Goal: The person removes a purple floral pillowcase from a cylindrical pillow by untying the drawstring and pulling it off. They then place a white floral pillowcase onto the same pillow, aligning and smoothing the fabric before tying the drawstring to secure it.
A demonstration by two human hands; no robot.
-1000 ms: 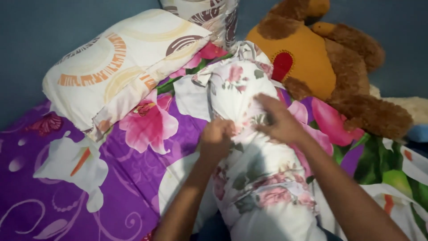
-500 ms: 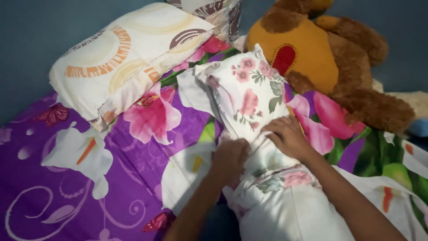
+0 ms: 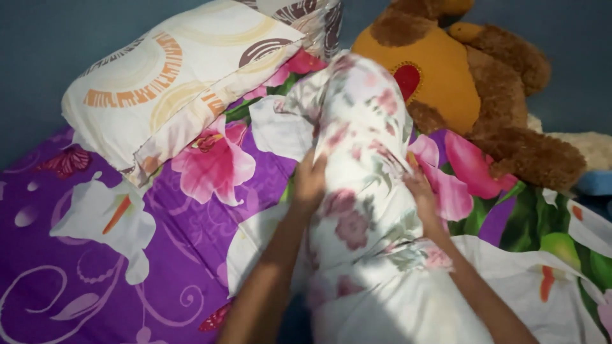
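Your left hand (image 3: 310, 181) and right hand (image 3: 421, 191) now clasp the bolster (image 3: 363, 165) between them, having slid up its floral cover.

No packages, labels, signs or screens are visible in this view.
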